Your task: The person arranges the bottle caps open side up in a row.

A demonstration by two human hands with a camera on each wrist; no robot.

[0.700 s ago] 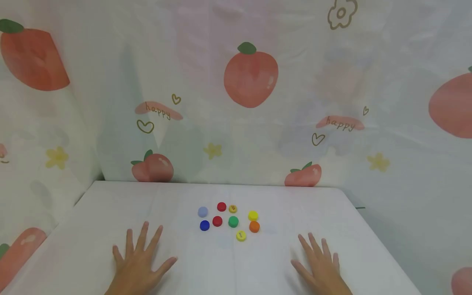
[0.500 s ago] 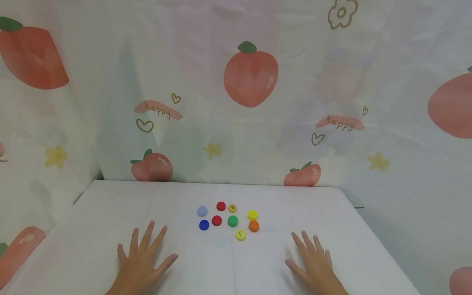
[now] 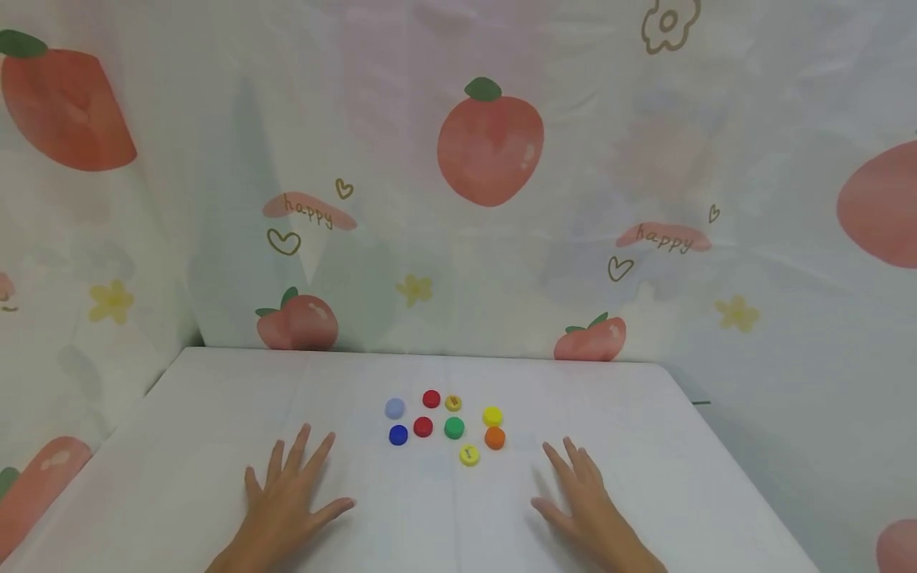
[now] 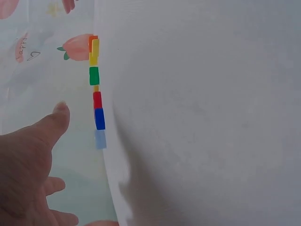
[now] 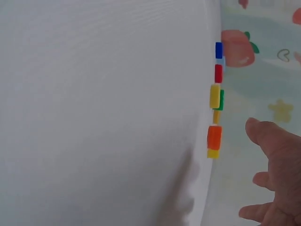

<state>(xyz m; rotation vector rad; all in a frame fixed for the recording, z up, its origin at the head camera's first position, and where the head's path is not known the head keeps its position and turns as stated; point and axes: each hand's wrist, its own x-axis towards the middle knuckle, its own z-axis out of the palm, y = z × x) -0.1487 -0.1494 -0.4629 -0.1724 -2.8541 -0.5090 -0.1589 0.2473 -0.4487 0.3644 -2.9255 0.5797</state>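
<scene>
Several round bottle caps lie in a loose group on the white table (image 3: 401, 509): a light blue cap (image 3: 395, 408), a dark blue cap (image 3: 398, 434), two red caps (image 3: 423, 427), a green cap (image 3: 454, 428), a gold cap (image 3: 454, 403), a plain yellow cap (image 3: 492, 416), an orange cap (image 3: 495, 438) and a marked yellow cap (image 3: 469, 455). My left hand (image 3: 282, 501) is spread, apart from the caps at their near left. On the near right my right hand (image 3: 583, 505) is spread too, holding nothing. Both cast shadows on the table.
A fabric backdrop (image 3: 487, 270) printed with peaches, flowers and hearts hangs behind the table and along both sides. The table's far edge meets it just beyond the caps.
Both hands have moved inward and a little forward, towards the caps, the right hand more than the left. The caps have stayed where they lie.
</scene>
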